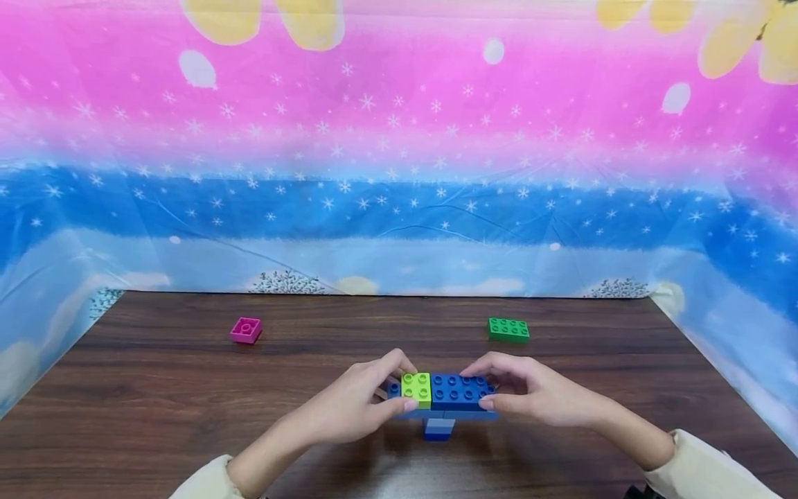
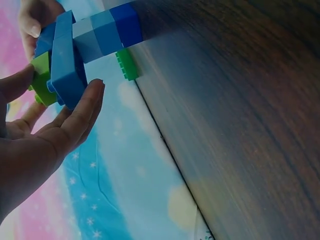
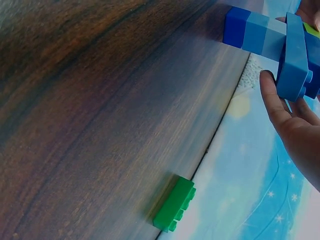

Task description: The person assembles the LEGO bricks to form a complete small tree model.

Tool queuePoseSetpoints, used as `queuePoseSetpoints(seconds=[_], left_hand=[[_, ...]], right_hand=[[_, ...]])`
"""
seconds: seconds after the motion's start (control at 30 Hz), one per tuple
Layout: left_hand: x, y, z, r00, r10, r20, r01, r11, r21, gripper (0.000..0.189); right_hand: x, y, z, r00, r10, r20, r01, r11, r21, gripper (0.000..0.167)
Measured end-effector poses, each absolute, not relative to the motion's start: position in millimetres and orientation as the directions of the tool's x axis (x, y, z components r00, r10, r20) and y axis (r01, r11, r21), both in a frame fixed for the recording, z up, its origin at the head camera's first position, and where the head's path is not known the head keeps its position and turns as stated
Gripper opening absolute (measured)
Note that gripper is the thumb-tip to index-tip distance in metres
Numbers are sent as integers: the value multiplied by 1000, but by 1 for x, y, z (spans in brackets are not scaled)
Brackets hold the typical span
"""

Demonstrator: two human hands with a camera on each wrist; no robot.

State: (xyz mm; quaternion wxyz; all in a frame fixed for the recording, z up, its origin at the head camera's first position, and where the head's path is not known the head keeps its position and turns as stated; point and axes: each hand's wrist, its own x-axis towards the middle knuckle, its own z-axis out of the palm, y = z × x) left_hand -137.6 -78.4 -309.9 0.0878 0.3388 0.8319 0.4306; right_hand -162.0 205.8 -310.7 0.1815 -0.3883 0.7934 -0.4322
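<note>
My left hand [image 1: 355, 402] pinches a lime-green brick [image 1: 415, 391], thumb on its near side and fingers behind. At the other end, my right hand [image 1: 536, 391] grips a dark blue eight-stud brick [image 1: 458, 391] between thumb and fingers. Both bricks sit side by side on a wide layer of medium blue bricks [image 2: 67, 67]. Under the middle of that layer, a narrow column of blue bricks [image 3: 255, 32] stands on the table, pale at the top and dark at the bottom. Blue studs show left of the lime brick.
On the brown wooden table [image 1: 187, 388], a pink brick [image 1: 246, 330] lies at the back left, its hollow underside up. A green brick [image 1: 508, 330] lies studs up at the back right. Behind the table hangs a pink and blue patterned cloth [image 1: 386, 208].
</note>
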Motion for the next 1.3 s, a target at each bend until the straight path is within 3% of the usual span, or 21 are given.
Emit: queuePoseSetpoints(seconds=[0.53, 1.3], left_hand=[[-141, -74, -311, -789, 603, 115, 420, 393, 818, 22], [-137, -76, -316, -773, 605, 189, 481, 365, 797, 23]], right_hand=[[-161, 206, -312, -642, -766, 45, -449, 327, -832, 32], [-162, 205, -310, -639, -769, 32, -456, 345, -820, 32]])
